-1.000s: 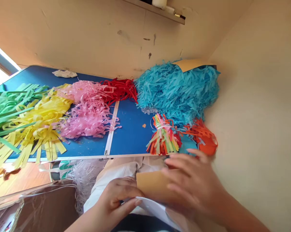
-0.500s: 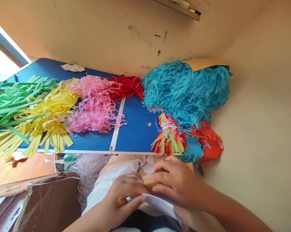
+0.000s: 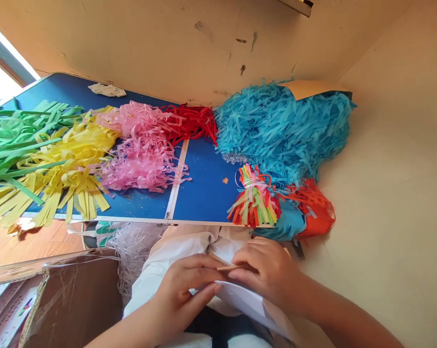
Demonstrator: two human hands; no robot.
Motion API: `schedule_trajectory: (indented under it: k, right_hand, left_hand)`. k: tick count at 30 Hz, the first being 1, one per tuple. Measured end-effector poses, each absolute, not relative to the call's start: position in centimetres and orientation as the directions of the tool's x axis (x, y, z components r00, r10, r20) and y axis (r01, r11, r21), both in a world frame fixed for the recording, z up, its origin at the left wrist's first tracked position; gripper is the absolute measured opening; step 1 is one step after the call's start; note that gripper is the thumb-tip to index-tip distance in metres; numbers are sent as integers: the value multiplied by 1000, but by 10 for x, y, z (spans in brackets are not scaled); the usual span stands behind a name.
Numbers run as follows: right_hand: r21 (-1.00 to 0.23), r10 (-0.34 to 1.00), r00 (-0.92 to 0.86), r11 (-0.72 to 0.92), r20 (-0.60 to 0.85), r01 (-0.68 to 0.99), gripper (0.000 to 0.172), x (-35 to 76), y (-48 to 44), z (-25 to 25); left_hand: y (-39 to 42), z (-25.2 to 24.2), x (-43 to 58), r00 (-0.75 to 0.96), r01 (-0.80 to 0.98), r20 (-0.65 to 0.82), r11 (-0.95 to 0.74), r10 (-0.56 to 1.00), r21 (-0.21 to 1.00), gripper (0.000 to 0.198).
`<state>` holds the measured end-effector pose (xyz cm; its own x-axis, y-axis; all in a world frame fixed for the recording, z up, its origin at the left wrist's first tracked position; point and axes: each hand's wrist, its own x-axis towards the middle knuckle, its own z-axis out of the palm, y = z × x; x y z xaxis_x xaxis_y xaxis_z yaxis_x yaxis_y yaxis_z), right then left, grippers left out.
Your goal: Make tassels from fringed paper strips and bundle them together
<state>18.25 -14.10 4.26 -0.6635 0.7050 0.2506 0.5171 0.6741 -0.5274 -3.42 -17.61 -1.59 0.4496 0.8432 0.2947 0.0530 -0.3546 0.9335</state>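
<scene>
Over the lap, my left hand [image 3: 189,287] pinches the edge of a white sheet [image 3: 242,299] between thumb and fingers. Close beside it on the right, my right hand [image 3: 264,270] has its fingers curled round a tan paper piece [image 3: 227,268], whose thin edge shows between the hands. Part of the sheet is hidden beneath my right hand. Just beyond the hands, a tied multicoloured paper tassel [image 3: 254,198] lies at the near edge of the blue table [image 3: 207,186].
Green [image 3: 19,140], yellow [image 3: 80,154], pink [image 3: 142,145] and red strips [image 3: 193,123] cover the table's left and middle. Blue fringe [image 3: 284,130] and an orange bundle [image 3: 318,210] lie right. A cardboard box [image 3: 73,299] stands at lower left, near white shreds [image 3: 133,256].
The view has shifted slightly. My right hand has changed its hold, and the tan paper between the hands now shows as a thin edge instead of a broader surface.
</scene>
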Motion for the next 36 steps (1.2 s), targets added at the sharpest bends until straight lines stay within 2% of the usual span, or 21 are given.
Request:
schedule_trajectory:
  k: [7,11,13,18,24,28,36]
  right_hand:
    - [-609,722,-650,632,236,480,33,176,-139,51]
    - [-585,668,-706,677,234,446,28,174,-138,54]
    - [-567,646,-727,698,234,438,28,175,-138,54]
    - [-537,719,-665,650,204,538,33,189,-136,52]
    - [-554,687,-683,679,249,481,21,201,-136,55]
    - [-565,688,-670,681,279,465,25,199,-137,60]
    - [-515,625,-760,718,179,469,30,202,-140,60]
  left_hand:
    - [-169,-9,-32,403,-42,442,-466,802,884,24]
    - [-170,-11,-33,427,33,391,-445,816,895,21]
    - [-171,-11,-35,426,70,410,-481,807,874,20]
    - [-170,-8,-42,358,159,489,-568,796,808,18]
    - [-175,-15,-47,343,152,498,-571,796,807,21]
    - [-176,-18,-50,373,125,510,-587,775,800,27]
    - [-180,-21,-55,399,173,467,-565,789,807,24]
